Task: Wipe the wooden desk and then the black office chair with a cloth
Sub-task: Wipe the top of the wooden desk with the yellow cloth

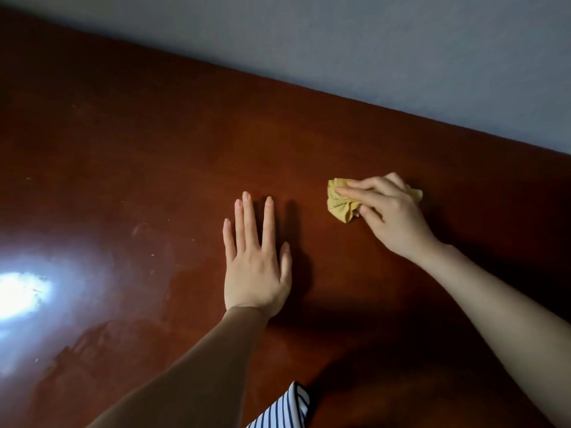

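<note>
Yellow cloth, gripped by the right hand, presses the wooden desk; left hand lies flat.

The middle of the cloth lies hidden under the right hand. Far left of the cloth, white glare washes out the desk surface. Below the cloth, striped fabric and the desk run off the bottom edge.

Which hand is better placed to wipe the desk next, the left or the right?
The right hand: it grips the yellow cloth on the wooden desk. The left hand lies flat and bare on the wood, with no cloth.
</note>
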A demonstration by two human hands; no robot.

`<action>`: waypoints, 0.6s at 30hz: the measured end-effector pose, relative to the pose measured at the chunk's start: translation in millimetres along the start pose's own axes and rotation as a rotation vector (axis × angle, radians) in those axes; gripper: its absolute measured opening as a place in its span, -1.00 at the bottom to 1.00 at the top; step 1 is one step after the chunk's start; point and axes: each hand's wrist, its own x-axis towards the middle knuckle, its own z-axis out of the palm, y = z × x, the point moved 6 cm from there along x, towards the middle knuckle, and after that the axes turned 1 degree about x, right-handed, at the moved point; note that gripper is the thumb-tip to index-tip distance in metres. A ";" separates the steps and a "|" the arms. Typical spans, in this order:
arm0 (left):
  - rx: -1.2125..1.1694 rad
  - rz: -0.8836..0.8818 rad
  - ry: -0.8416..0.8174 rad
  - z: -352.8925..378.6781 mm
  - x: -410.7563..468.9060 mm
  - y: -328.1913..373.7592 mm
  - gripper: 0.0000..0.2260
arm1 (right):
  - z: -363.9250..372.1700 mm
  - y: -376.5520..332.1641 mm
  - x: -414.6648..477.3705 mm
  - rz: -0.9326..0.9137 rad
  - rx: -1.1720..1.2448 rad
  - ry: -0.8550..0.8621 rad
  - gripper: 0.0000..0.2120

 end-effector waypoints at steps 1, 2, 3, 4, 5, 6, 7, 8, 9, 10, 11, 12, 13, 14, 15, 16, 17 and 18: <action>0.005 -0.002 0.000 0.3 -0.4 -0.3 -0.44 | -8.6 15.2 -7.5 0.049 -0.022 0.028 -0.54; 0.007 0.000 -0.002 0.4 -0.7 -0.3 -0.44 | -17.3 30.4 -14.5 0.099 -0.047 0.057 -0.53; 0.008 0.008 -0.005 0.9 -0.4 0.9 -0.45 | -26.6 45.6 -21.0 0.153 -0.073 0.085 -0.54; 0.012 0.009 -0.003 1.1 -0.7 0.5 -0.45 | -34.1 59.1 -25.0 0.205 -0.094 0.111 -0.56; 0.017 0.011 0.000 1.2 -0.9 0.1 -0.45 | -41.2 72.0 -28.0 0.263 -0.111 0.140 -0.58; 0.020 0.017 0.004 1.6 -0.7 0.3 -0.45 | -48.5 84.2 -29.5 0.327 -0.125 0.172 -0.60; 0.026 0.021 0.008 2.2 -0.9 0.0 -0.46 | -54.4 95.1 -28.6 0.387 -0.134 0.202 -0.62; 0.034 0.028 0.011 2.9 -0.7 0.5 -0.46 | -59.7 105.3 -25.7 0.443 -0.142 0.227 -0.63; 0.042 0.033 0.012 3.7 -0.4 0.8 -0.46 | -63.4 113.9 -20.5 0.495 -0.150 0.249 -0.64; 0.050 0.033 0.011 4.4 -0.3 0.5 -0.46 | -65.3 120.9 -13.3 0.544 -0.158 0.270 -0.64; 0.055 0.035 0.008 5.1 0.0 0.6 -0.46 | -66.3 126.3 -5.0 0.593 -0.169 0.293 -0.63; 0.058 0.037 0.005 5.5 0.4 1.0 -0.46 | -66.6 129.6 3.8 0.638 -0.180 0.319 -0.63; 0.058 0.039 0.003 5.7 0.7 1.4 -0.46 | -65.8 130.9 12.9 0.674 -0.191 0.344 -0.63; 0.055 0.039 0.002 5.5 1.3 1.1 -0.46 | -62.7 129.5 22.3 0.700 -0.199 0.360 -0.63; 0.050 0.039 0.002 5.3 1.4 1.8 -0.46 | -59.0 126.2 31.1 0.711 -0.207 0.363 -0.63; 0.049 0.039 0.004 5.0 1.2 2.2 -0.46 | -53.9 120.8 40.9 0.698 -0.209 0.351 -0.63; 0.050 0.040 0.005 4.9 1.3 2.2 -0.46 | -47.7 113.6 51.8 0.666 -0.207 0.330 -0.63; 0.052 0.039 0.004 5.0 1.3 2.9 -0.46 | -41.3 105.2 63.0 0.621 -0.204 0.305 -0.63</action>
